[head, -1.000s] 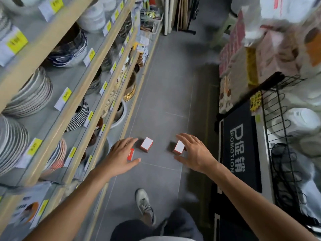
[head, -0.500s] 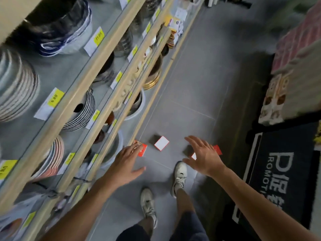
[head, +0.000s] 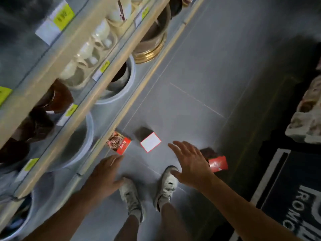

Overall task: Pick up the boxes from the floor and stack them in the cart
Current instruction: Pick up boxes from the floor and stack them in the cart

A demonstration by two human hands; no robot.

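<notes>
Three small boxes lie on the grey tiled floor. A red printed box [head: 119, 143] sits by the foot of the shelf. A box with a white top face [head: 150, 142] lies in the middle. A red box [head: 217, 163] lies to the right, partly hidden by my right hand [head: 190, 164]. That hand hovers above the floor with fingers spread and holds nothing. My left hand [head: 105, 177] reaches down just below the printed box, fingers extended, holding nothing. The cart is out of view.
A wooden shelf unit [head: 83, 75] with bowls, cups and pots runs along the left. My two white shoes [head: 166, 186] stand just below the boxes. A black promotion sign [head: 295, 192] stands at the right, with stacked printed goods [head: 309, 115] above it.
The view has tilted down and closer to the floor. Both hands have dropped toward the boxes, and my feet have stepped up just behind them.
</notes>
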